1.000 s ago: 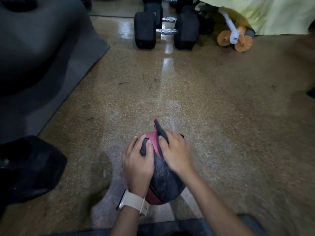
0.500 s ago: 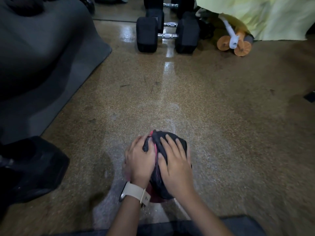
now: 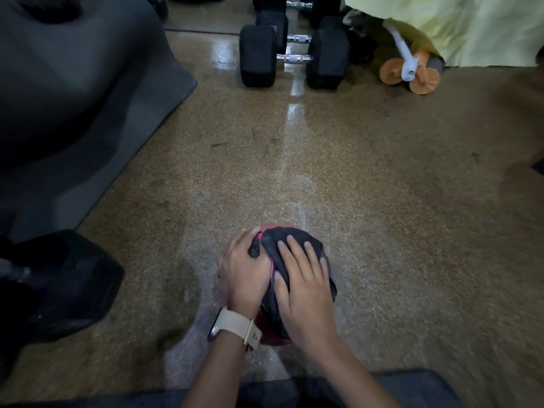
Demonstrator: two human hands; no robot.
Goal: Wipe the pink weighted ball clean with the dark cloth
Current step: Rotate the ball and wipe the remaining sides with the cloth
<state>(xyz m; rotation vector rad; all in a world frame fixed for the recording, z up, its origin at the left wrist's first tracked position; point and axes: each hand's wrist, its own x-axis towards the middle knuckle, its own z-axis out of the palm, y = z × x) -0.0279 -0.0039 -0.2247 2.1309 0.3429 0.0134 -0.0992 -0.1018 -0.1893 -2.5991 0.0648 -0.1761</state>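
**One ball, one cloth, two hands**

One pink weighted ball [image 3: 272, 334] is seen on the speckled floor [image 3: 397, 201], low in the middle, mostly covered by one dark cloth [image 3: 294, 245]; the cloth is pressed down by the right hand [image 3: 306, 295], fingers straight and spread; the ball's side is cupped by the left hand [image 3: 243, 275], fingers curled round it; one watch [image 3: 235, 326] is worn on that wrist; two black dumbbells [image 3: 256, 57] are seen well apart, beyond.

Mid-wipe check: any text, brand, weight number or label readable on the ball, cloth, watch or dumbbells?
None can be read in this view.
pink ball: mostly under the dark cloth, left hand and right hand; no marking shows.
dumbbells: no weight number legible; too blurred.
watch: only its band and edge show.
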